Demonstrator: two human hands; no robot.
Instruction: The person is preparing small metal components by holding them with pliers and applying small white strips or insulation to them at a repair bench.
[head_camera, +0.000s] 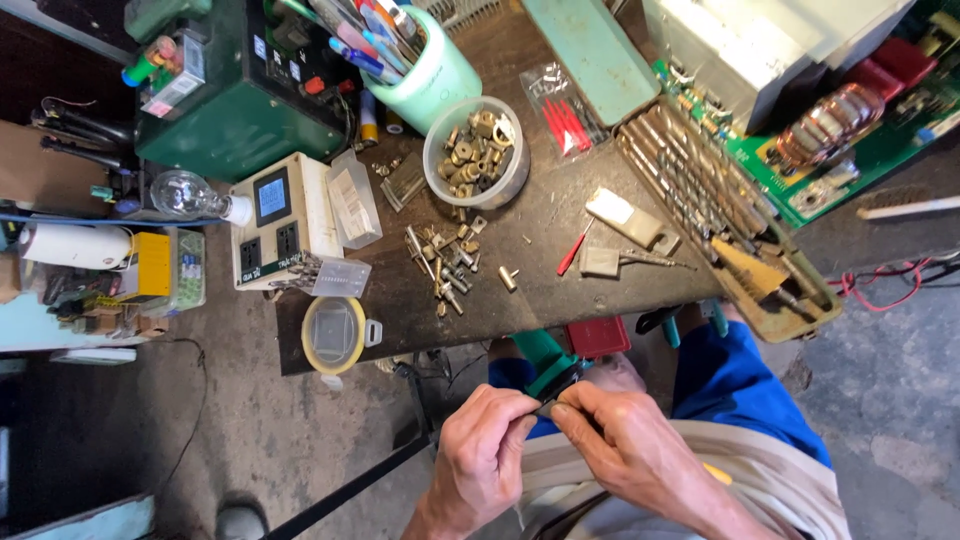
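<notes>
My left hand (487, 447) and my right hand (625, 440) meet in front of my lap, below the workbench edge. Both pinch a small dark part (547, 407) between thumbs and fingertips. A green-handled tool (541, 358) runs from that part up toward the bench; which hand carries it is unclear. My blue trousers (735, 385) and pale shirt lie under the hands.
On the dark workbench (545, 215) lie loose brass fittings (448, 262), a clear tub of brass parts (477, 152), a red screwdriver (573, 250), a tray of drill bits (720, 215), a socket box (278, 220), a pen cup (430, 65), a green circuit board (850, 150). A yellow lidded container (334, 335) sits at the edge.
</notes>
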